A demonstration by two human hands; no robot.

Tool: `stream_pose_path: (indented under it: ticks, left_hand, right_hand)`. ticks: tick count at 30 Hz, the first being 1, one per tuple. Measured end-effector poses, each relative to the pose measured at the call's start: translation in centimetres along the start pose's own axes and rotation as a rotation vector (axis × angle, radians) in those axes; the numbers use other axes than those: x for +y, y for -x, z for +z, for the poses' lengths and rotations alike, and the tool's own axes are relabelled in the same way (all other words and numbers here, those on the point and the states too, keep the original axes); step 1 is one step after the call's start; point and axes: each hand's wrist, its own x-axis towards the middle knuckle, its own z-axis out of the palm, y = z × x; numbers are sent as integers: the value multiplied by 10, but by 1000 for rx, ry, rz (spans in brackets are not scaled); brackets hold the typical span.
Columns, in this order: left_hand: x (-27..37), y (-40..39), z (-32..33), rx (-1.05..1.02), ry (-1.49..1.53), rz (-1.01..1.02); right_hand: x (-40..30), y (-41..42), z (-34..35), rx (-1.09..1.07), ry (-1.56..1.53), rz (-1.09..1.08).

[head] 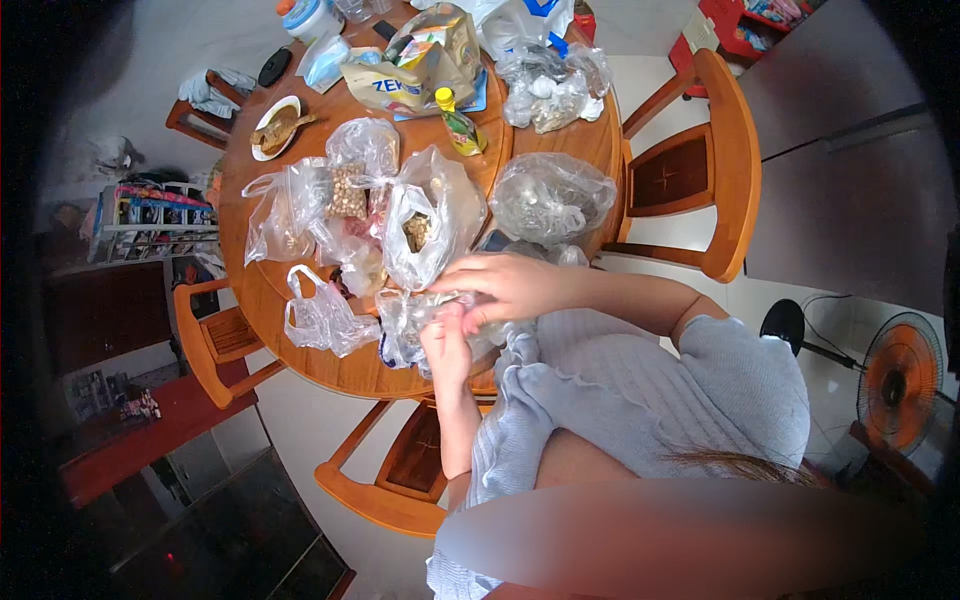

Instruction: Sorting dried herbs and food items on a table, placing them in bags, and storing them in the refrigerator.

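Observation:
Near the table's front edge, my left hand (446, 349) grips a clear plastic bag (405, 315), thumb pointing upward. My right hand (510, 283) reaches across from the right and pinches the plastic close to my left thumb. What the bag holds is hard to make out. Just beyond my hands stands an open white plastic bag (450, 195) with small tan pieces (417, 231) inside. To its left lie a bag of round beige beans or nuts (347, 191) and a clear zip bag (281, 217). An empty-looking clear carrier bag (326, 319) rests left of my hands.
On the round wooden table (360, 375) are a knotted clear bag (551, 199), a yellow-capped bottle (459, 124), a beige tote bag (420, 71), and a plate (277, 127) with brown food. Wooden chairs (731, 165) surround it. A standing fan (896, 382) is at right.

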Motion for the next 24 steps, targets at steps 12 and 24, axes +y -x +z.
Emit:
stream_pose_path:
  ticks: [12,24]
  left_hand:
    - [9,-7,-11,40,614,-95]
    - [24,-3,-20,-63,-66,177]
  right_hand:
    - [-5,4,2,157,-28,-184]
    - [0,6,2,-30,-116,79]
